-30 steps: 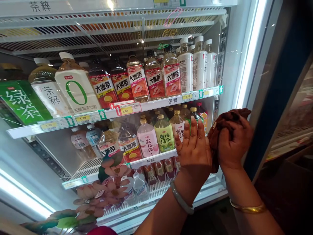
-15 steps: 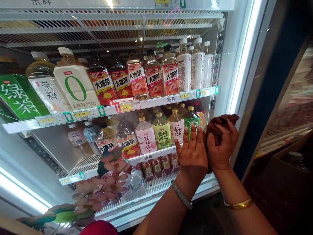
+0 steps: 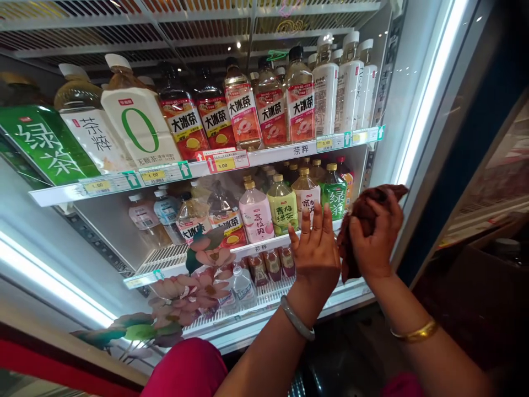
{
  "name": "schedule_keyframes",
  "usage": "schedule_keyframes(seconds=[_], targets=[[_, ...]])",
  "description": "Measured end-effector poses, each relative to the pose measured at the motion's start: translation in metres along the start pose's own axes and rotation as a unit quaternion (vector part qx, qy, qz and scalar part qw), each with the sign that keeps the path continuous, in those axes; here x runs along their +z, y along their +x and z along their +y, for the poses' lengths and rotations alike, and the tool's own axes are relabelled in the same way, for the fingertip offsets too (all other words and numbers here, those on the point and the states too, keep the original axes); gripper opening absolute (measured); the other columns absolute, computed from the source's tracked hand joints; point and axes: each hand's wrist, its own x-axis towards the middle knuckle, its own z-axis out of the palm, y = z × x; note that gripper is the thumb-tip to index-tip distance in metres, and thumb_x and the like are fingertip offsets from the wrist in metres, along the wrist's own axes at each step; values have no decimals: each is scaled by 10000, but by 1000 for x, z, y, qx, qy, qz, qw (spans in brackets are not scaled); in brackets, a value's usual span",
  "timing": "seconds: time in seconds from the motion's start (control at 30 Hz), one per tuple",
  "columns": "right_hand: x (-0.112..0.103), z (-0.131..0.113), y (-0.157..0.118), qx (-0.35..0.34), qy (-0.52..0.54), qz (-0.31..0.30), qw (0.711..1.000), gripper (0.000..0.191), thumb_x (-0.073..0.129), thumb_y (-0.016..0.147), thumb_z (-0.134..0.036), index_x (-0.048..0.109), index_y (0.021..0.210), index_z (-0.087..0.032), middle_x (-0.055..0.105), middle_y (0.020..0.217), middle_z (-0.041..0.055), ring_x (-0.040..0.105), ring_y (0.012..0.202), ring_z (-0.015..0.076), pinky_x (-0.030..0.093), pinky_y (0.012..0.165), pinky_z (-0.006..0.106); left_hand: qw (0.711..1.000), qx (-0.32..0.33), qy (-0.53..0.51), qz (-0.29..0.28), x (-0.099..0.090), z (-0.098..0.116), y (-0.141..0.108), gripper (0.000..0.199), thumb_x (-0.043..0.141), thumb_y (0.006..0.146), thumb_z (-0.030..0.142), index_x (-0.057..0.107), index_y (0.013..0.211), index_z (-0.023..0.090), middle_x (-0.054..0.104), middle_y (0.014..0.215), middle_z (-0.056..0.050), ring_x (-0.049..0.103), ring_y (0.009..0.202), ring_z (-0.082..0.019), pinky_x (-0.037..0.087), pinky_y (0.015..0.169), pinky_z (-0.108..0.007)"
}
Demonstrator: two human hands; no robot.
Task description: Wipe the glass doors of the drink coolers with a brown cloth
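Note:
In the head view, my left hand (image 3: 317, 251) is raised with its fingers spread, palm toward the glass door of a drinks fridge; whether it touches the glass I cannot tell. My right hand (image 3: 377, 237) is closed around a crumpled brown cloth (image 3: 351, 251), just right of my left hand. Part of the cloth sticks out above the fingers and part hangs beside the thumb. Behind the glass, near my left fingertips, stand a peach-labelled bottle (image 3: 308, 193) and a green tea bottle (image 3: 334, 193).
Large tea bottles (image 3: 138, 127) line the upper shelf, with price tags along the shelf edge (image 3: 273, 160). Lotus flower decals (image 3: 185, 298) cover the lower left of the glass. A dark door frame (image 3: 446, 187) runs down the right, with a dark box (image 3: 475, 298) beyond it.
The view has shifted, so the fridge shelves appear further right and the upper shelf higher. My left hand has moved slightly left and down, a little further from the right hand, which still grips the cloth.

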Motion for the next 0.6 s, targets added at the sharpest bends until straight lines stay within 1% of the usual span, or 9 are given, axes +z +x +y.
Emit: schedule_keyframes(seconds=[0.1,0.2,0.27,0.3,0.33,0.4,0.43,0.53,0.6], targets=[[6,-27,-15,-100,22,-64,993,500,678,908,-242,602,1401,-284,491,1601,120,438,1526,361,388,1238,687,1000,9,2,24,-2,-11,-3,617,485,1048,251,359,1644,153,455,1650,-76,84,1663,-190,-60,1363,-478],[3,-21,-32,-148,18,-95,984,466,691,874,-227,643,1331,-300,508,1581,96,436,1527,381,424,1213,701,1000,16,0,22,-10,-28,-9,623,473,1048,244,339,1650,155,474,1638,-80,143,1660,-196,-56,1364,-484],[0,-10,-36,-127,5,-92,988,500,698,860,-224,625,1352,-279,442,1629,125,426,1532,391,422,1211,707,999,35,-3,0,-18,-39,-14,642,475,1037,228,325,1656,144,458,1651,-88,193,1652,-196,-29,1368,-437],[0,-8,-35,-98,-1,-78,992,521,690,863,-217,608,1374,-264,407,1650,144,424,1534,389,414,1215,705,999,42,-4,-11,-21,-44,-17,652,482,1032,221,320,1659,141,452,1656,-91,216,1646,-193,-13,1368,-411],[0,-11,-33,-61,-4,-58,996,533,676,869,-206,592,1394,-251,390,1658,157,425,1533,382,403,1223,700,999,46,-4,-15,-23,-47,-18,658,487,1029,216,318,1661,142,453,1657,-94,234,1642,-191,-2,1367,-392],[5,-28,-28,-13,-3,-31,999,544,649,885,-193,570,1421,-244,400,1650,163,423,1535,363,389,1237,682,999,43,-8,-11,-25,-51,-21,653,487,1034,215,324,1661,141,460,1654,-98,232,1642,-192,14,1367,-383],[9,-42,-26,-14,2,-31,999,538,644,892,-191,571,1421,-253,423,1638,155,422,1537,357,385,1243,675,999,36,-13,-2,-24,-52,-21,642,484,1040,218,332,1658,139,469,1650,-97,216,1645,-192,25,1367,-381],[22,-80,-27,-63,24,-44,997,514,629,913,-176,582,1413,-288,505,1580,121,416,1547,348,405,1245,649,999,16,-28,40,-21,-52,-21,612,474,1059,221,346,1651,135,527,1608,-101,197,1649,-192,15,1372,-418],[24,-87,-32,-93,30,-49,994,507,622,918,-172,588,1407,-299,535,1550,105,394,1563,349,425,1241,635,998,-3,-32,55,-22,-53,-21,597,464,1069,230,351,1649,147,560,1579,-104,225,1646,-208,-36,1368,-483]])
